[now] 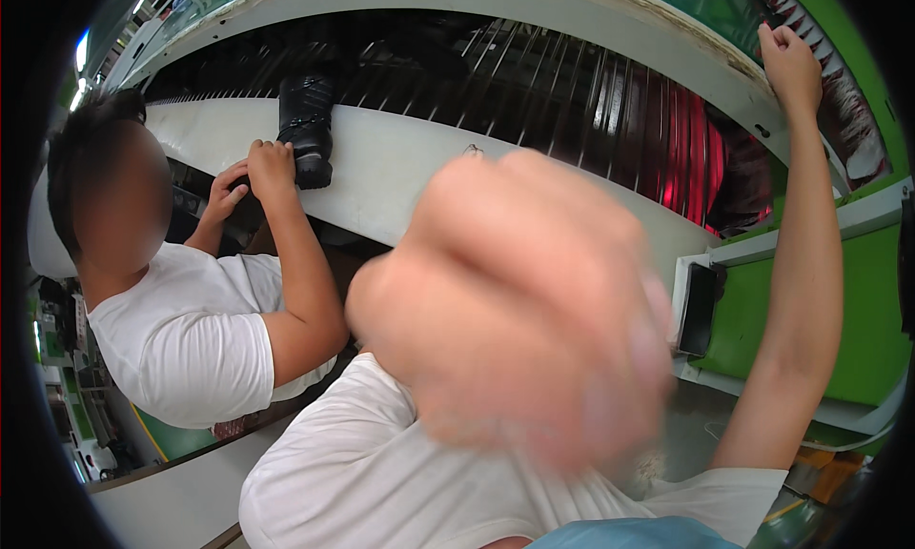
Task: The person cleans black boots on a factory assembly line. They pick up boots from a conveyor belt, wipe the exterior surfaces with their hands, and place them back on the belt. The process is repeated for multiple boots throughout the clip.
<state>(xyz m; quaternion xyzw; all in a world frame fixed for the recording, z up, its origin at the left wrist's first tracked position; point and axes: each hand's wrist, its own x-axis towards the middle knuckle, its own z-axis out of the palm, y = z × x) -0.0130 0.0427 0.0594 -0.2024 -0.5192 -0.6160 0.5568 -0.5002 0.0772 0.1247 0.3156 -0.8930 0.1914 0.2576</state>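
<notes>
The left hand [519, 306] hangs large and blurred close to the camera, its fingers curled in to the palm; whether anything sits inside them I cannot tell. Behind it runs the white table [391, 172], its near edge partly covered by that hand. A black boot [307, 130] rests toward the table's left end, reaching over the far edge in front of the metal rods [534, 87]. It lies well apart from both hands, beyond the left hand and to its left; a co-worker's hand [273, 168] is just beside it. The right hand [793, 61], in a loose fist, is stretched far out to the right end of the white rail [667, 44]; contact there I cannot tell
</notes>
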